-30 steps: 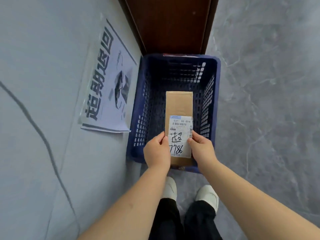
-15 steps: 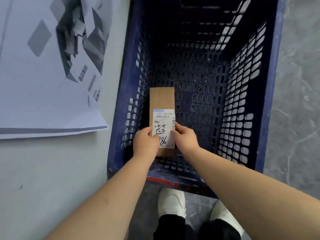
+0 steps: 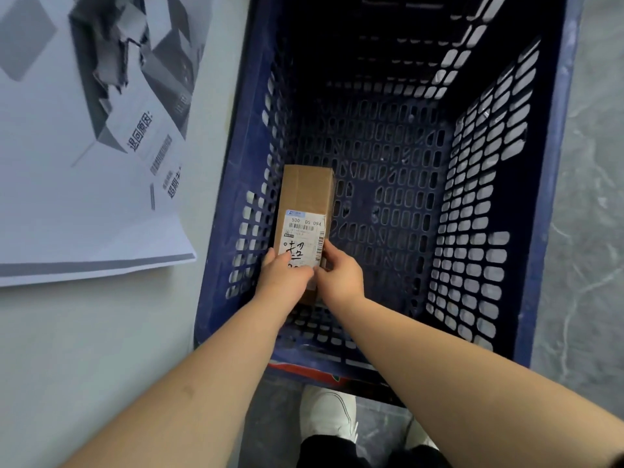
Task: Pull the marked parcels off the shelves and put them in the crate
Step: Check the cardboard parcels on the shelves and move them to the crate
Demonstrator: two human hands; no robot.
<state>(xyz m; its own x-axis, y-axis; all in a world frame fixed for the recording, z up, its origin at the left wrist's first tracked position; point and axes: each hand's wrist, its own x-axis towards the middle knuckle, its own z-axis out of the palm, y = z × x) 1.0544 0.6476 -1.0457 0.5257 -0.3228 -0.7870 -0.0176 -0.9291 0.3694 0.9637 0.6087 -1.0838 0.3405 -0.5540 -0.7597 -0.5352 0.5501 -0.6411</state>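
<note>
1. Grey stone floor (image 3: 587, 231) runs along the right side, and a pale wall (image 3: 101, 332) stands on the left with a big printed poster (image 3: 84, 163) stuck on it.
2. Between them sits a deep blue crate (image 3: 553, 197) with lots of little holes in its sides and bottom.
3. One parcel (image 3: 305, 194) is way down inside the crate, close to its left wall. I cannot tell if it is touching the bottom yet.
4. The left hand (image 3: 283, 282) and the right hand (image 3: 341, 275) both hold the near end of the parcel, with fingers curled around its two sides.
5. I think this parcel is almost done. It only needs to be let go.
6. No other parcels are in the crate. The shelves are out of sight, so I cannot tell how many more are left to bring.
7. The parcel is a long, thin brown cardboard box with tape across the top.
8. It has a white label (image 3: 304, 238) with a barcode, printed numbers and a big hand-written black mark.
9. Its corners look sharp and not squashed.
10. White shoes (image 3: 329, 413) peek out below the crate.
</note>
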